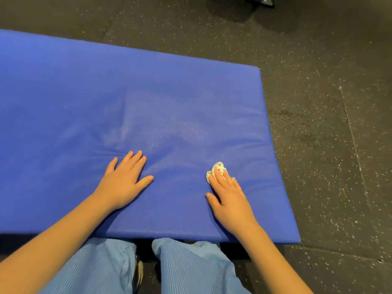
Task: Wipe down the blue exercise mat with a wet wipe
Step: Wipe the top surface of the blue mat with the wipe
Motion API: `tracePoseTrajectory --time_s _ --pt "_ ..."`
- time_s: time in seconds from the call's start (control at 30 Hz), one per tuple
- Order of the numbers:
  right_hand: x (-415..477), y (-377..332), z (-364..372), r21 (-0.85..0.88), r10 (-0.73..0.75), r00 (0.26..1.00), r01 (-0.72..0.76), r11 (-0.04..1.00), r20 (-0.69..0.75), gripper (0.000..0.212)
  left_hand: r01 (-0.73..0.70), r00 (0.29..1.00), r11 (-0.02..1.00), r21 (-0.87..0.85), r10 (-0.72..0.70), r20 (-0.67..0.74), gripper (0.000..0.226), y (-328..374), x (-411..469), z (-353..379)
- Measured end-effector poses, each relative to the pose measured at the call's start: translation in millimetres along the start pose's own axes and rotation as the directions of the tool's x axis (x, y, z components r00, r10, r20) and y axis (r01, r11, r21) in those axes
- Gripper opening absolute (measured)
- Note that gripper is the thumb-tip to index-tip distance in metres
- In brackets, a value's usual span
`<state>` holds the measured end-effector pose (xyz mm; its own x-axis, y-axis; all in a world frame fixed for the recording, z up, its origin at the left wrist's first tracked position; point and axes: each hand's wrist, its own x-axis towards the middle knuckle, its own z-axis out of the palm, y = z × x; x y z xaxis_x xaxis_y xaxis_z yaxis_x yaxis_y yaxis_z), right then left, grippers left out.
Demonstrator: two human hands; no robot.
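A thick blue exercise mat (89, 98) lies on the floor and fills most of the view. A shiny damp patch shows on the mat near its middle. My left hand (123, 179) rests flat on the mat with fingers spread and holds nothing. My right hand (229, 198) presses a crumpled white wet wipe (218, 167) onto the mat under its fingertips, near the mat's right side. Part of the wipe sticks out beyond the fingers.
Dark speckled rubber flooring (328, 134) surrounds the mat on the right and far side. My knees in light blue trousers (186, 266) sit at the mat's near edge. A dark object (262, 1) stands at the top edge of the view.
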<state>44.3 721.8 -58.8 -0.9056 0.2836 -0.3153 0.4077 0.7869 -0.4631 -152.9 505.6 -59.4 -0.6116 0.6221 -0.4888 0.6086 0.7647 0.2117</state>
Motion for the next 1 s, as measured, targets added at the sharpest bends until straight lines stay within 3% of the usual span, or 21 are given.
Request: tracePoseTrajectory --time_s 0.1,0.17,0.27,0.33,0.43,0.5,0.57,0.67,0.77,0.87,1.0 --pt "-25.0 -11.0 -0.4 0.092 -0.077 0.996 0.072 0.993 0.045 0.056 0.016 1.0 0.999 0.033 -0.016 -0.002 0.102 0.9 0.7 5.4" --pt "-40.0 -2.7 -5.3 0.079 -0.103 0.993 0.099 0.992 0.054 0.057 0.039 0.999 0.998 0.056 -0.04 0.006 0.085 6.6 4.0 5.0" --pt "-33.6 4.6 -7.8 -0.006 -0.01 1.0 0.01 1.0 -0.014 0.072 0.06 0.998 0.994 0.093 -0.058 -0.023 0.068 21.0 11.2 7.5" --pt "-32.2 -6.0 -6.1 0.012 0.027 0.999 -0.027 1.0 -0.016 0.076 0.036 0.998 0.997 0.065 -0.032 -0.057 0.071 25.1 10.0 13.2" --pt "-61.7 -11.3 -2.4 0.106 -0.102 0.993 0.095 0.99 0.063 0.063 -0.075 0.995 0.997 0.02 0.077 -0.065 0.087 24.9 7.1 14.2" --pt "-81.5 3.5 -3.2 0.067 -0.139 0.99 0.137 0.988 0.023 0.055 -0.122 0.991 0.992 0.04 0.124 -0.049 0.097 24.8 9.2 11.8" --pt "-77.8 21.7 -5.4 -0.03 -0.064 0.995 0.062 0.998 -0.072 0.056 -0.112 0.993 0.993 0.029 0.112 -0.026 0.098 28.8 12.3 10.9" --pt "-63.7 19.6 -5.8 0.0 0.059 0.995 -0.059 0.998 -0.084 0.07 -0.068 0.998 0.997 0.03 0.068 -0.013 0.098 36.3 10.9 14.2" --pt "-85.2 9.4 -3.4 0.074 -0.085 0.996 0.086 0.994 -0.017 0.06 -0.061 0.998 0.998 0.02 0.061 -0.014 0.107 37.2 8.9 15.5" --pt "-113.4 26.9 -4.7 0.002 -0.165 0.986 0.165 0.986 -0.025 0.057 -0.062 0.997 0.998 0.005 0.062 -0.038 0.106 35.8 10.4 16.6" --pt "-87.0 35.2 -10.0 0.003 0.068 0.991 -0.068 0.998 -0.117 0.066 -0.072 0.996 0.997 -0.028 0.071 -0.056 0.105 36.8 13.2 18.4"
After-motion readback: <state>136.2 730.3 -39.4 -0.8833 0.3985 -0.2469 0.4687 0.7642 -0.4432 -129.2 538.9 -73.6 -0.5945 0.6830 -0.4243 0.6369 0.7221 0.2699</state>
